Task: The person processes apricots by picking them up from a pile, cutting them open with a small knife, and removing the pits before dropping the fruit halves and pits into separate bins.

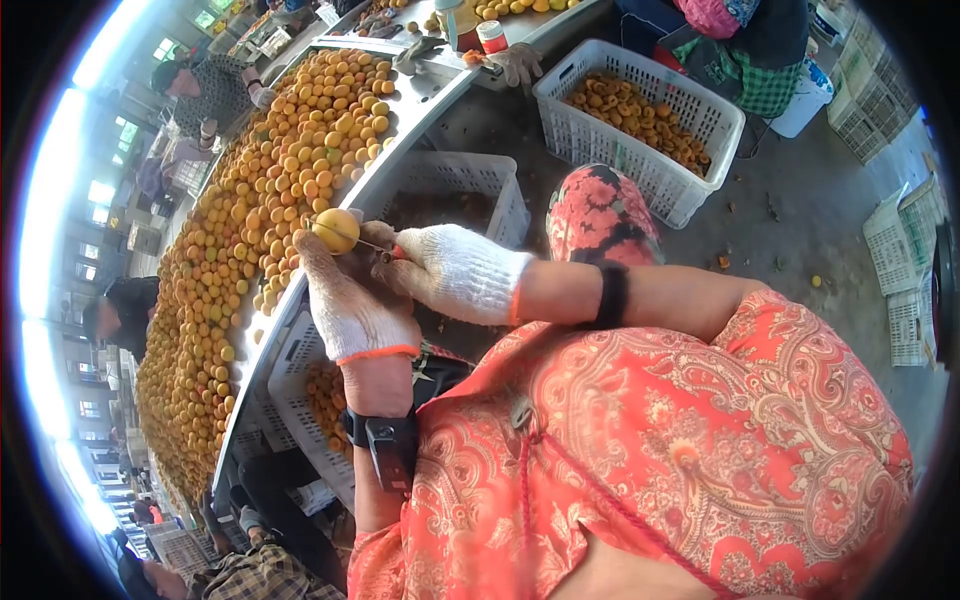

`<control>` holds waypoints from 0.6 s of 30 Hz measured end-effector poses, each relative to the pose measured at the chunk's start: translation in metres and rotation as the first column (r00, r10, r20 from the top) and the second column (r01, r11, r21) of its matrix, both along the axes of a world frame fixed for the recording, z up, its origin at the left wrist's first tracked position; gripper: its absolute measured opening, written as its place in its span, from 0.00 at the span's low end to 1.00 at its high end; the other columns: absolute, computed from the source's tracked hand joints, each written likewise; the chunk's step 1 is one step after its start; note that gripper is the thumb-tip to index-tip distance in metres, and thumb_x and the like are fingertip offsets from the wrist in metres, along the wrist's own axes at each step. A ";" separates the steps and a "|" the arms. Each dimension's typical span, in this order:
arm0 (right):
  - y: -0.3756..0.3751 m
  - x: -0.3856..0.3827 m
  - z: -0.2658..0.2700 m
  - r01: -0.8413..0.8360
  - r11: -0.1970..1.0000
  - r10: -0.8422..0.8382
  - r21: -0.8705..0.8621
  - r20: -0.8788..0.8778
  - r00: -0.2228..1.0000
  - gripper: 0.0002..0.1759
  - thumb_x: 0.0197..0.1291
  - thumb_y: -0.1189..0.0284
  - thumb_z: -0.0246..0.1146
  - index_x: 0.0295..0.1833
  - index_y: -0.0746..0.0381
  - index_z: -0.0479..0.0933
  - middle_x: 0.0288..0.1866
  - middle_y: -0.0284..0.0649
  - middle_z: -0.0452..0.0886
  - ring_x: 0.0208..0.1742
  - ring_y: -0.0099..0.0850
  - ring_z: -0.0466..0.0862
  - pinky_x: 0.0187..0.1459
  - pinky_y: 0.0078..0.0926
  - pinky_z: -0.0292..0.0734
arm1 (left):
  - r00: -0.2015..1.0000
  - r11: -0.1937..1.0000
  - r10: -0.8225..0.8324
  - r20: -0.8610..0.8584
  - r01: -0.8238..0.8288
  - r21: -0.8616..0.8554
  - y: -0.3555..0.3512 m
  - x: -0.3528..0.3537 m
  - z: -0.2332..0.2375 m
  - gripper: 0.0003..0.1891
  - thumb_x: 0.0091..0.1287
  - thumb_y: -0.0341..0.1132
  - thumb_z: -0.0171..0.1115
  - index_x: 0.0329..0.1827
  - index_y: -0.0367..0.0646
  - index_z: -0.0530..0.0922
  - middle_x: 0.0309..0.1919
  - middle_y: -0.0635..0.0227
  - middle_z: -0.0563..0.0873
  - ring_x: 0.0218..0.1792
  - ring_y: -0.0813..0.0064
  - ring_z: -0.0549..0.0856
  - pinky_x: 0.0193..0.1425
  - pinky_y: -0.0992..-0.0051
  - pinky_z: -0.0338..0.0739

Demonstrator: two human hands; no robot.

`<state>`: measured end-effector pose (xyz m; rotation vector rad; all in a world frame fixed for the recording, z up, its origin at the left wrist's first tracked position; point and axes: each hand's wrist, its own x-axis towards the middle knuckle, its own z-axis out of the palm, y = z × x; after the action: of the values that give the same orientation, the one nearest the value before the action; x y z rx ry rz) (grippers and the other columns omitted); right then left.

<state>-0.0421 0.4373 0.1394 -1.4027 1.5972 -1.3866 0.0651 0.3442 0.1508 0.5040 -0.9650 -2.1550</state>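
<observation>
Far left is the long counter (400,150), heaped with small orange fruit (270,190) almost to its metal edge, so there's barely any bare strip there. The edge runs diagonally, and people are working along the far side. Tucked under the rim are white crates: one with fruit in it (320,400) just below the left wrist, and another (480,190) behind the hands.

The left hand (350,305), gloved, has its fingertips closed on a single fruit (335,230), held up just off the counter's edge. The right hand (455,272), also gloved, is right beside it, pinched shut on a thin blade (372,243) whose tip touches that fruit.

Further right there's a raised knee, then a big crate of fruit pieces (640,120). Beyond that it's mostly open concrete floor (800,220), with stacked crates at the far edge.
</observation>
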 end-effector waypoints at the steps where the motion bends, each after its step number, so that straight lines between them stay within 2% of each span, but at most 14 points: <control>1: -0.003 0.000 -0.007 0.027 1.000 -0.027 0.003 -0.011 1.000 0.19 0.70 0.61 0.56 0.45 0.67 0.81 0.38 0.56 0.85 0.46 0.53 0.85 0.48 0.42 0.77 | 1.000 1.000 0.001 -0.001 -0.001 0.001 0.000 -0.003 0.000 0.19 0.74 0.52 0.59 0.50 0.44 0.78 0.37 0.67 0.82 0.38 0.71 0.82 0.40 0.71 0.78; 3: -0.005 -0.001 -0.010 0.048 0.999 -0.048 0.011 -0.022 0.999 0.19 0.70 0.60 0.56 0.45 0.67 0.81 0.38 0.56 0.85 0.46 0.53 0.85 0.48 0.42 0.77 | 0.987 0.988 0.151 0.058 -0.149 -0.045 0.000 -0.009 -0.001 0.15 0.75 0.44 0.60 0.53 0.43 0.78 0.40 0.66 0.83 0.38 0.71 0.83 0.42 0.72 0.79; 4: -0.004 -0.002 -0.008 0.026 0.999 -0.027 0.036 0.020 0.999 0.20 0.70 0.60 0.56 0.44 0.68 0.81 0.38 0.57 0.85 0.47 0.53 0.85 0.48 0.43 0.77 | 0.986 0.987 0.156 0.059 -0.153 -0.044 -0.001 -0.007 -0.003 0.15 0.75 0.44 0.60 0.53 0.43 0.78 0.40 0.66 0.83 0.38 0.71 0.83 0.42 0.72 0.79; 6: -0.005 -0.001 -0.008 0.002 0.998 -0.006 0.060 0.062 0.998 0.21 0.70 0.59 0.56 0.44 0.68 0.81 0.39 0.57 0.85 0.47 0.53 0.84 0.48 0.43 0.78 | 0.989 0.972 0.141 -0.037 -0.146 -0.185 -0.003 -0.002 -0.008 0.13 0.74 0.37 0.59 0.56 0.41 0.77 0.42 0.65 0.83 0.38 0.72 0.83 0.44 0.73 0.79; 7: -0.006 0.000 -0.011 0.021 0.998 -0.022 0.051 0.018 1.000 0.21 0.69 0.58 0.57 0.44 0.68 0.80 0.39 0.57 0.85 0.47 0.54 0.84 0.48 0.43 0.78 | 0.989 0.972 0.141 -0.038 -0.146 -0.185 -0.001 -0.002 -0.006 0.13 0.74 0.37 0.59 0.56 0.41 0.77 0.42 0.65 0.83 0.38 0.72 0.83 0.44 0.73 0.79; 9: -0.007 0.000 -0.010 0.037 0.999 -0.036 0.038 -0.029 0.999 0.21 0.69 0.58 0.57 0.44 0.68 0.80 0.40 0.57 0.85 0.47 0.54 0.84 0.48 0.43 0.78 | 0.976 0.929 0.211 -0.051 -0.217 -0.299 0.002 -0.003 -0.001 0.14 0.74 0.35 0.59 0.59 0.40 0.76 0.43 0.64 0.84 0.39 0.72 0.83 0.44 0.72 0.79; 10: -0.006 0.000 -0.009 0.035 0.999 -0.034 0.030 -0.042 0.999 0.21 0.69 0.58 0.57 0.45 0.68 0.80 0.40 0.57 0.85 0.48 0.54 0.84 0.48 0.43 0.78 | 0.976 0.929 0.213 -0.052 -0.218 -0.299 -0.001 0.000 -0.002 0.14 0.74 0.35 0.59 0.59 0.40 0.76 0.43 0.64 0.84 0.39 0.72 0.83 0.44 0.72 0.79; 12: -0.004 0.001 -0.005 0.033 0.999 -0.031 0.024 -0.053 0.998 0.21 0.69 0.58 0.57 0.45 0.68 0.80 0.41 0.57 0.85 0.48 0.54 0.84 0.49 0.43 0.78 | 0.996 0.962 0.057 -0.071 -0.074 -0.262 -0.008 0.006 -0.006 0.13 0.74 0.36 0.60 0.57 0.40 0.76 0.43 0.63 0.84 0.38 0.73 0.83 0.41 0.74 0.80; 13: -0.003 0.001 -0.004 0.037 0.999 -0.036 0.036 -0.042 0.998 0.21 0.69 0.58 0.57 0.45 0.68 0.80 0.41 0.57 0.85 0.48 0.54 0.84 0.49 0.44 0.78 | 0.996 0.963 0.058 -0.071 -0.074 -0.261 -0.007 0.005 -0.006 0.13 0.74 0.36 0.60 0.57 0.40 0.76 0.43 0.63 0.84 0.38 0.73 0.83 0.41 0.74 0.80; 15: -0.003 0.003 -0.004 0.041 0.998 -0.040 0.050 -0.033 0.999 0.20 0.69 0.58 0.58 0.45 0.67 0.80 0.41 0.57 0.84 0.48 0.54 0.84 0.49 0.44 0.78 | 0.993 0.991 0.116 -0.033 -0.118 -0.057 -0.004 0.004 -0.007 0.13 0.75 0.39 0.59 0.54 0.40 0.76 0.42 0.64 0.84 0.36 0.74 0.83 0.37 0.76 0.79; 18: -0.003 0.004 -0.005 0.054 0.998 -0.056 -0.032 -0.045 0.997 0.20 0.69 0.58 0.58 0.45 0.67 0.80 0.40 0.56 0.85 0.47 0.54 0.84 0.48 0.44 0.78 | 0.995 0.993 0.100 0.028 -0.099 -0.057 -0.007 0.006 -0.008 0.13 0.76 0.40 0.59 0.52 0.40 0.76 0.41 0.64 0.84 0.37 0.74 0.83 0.35 0.76 0.79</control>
<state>-0.0378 0.4346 0.1345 -1.4277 1.6619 -1.4253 0.0707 0.3373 0.1431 0.5487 -0.9935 -2.0313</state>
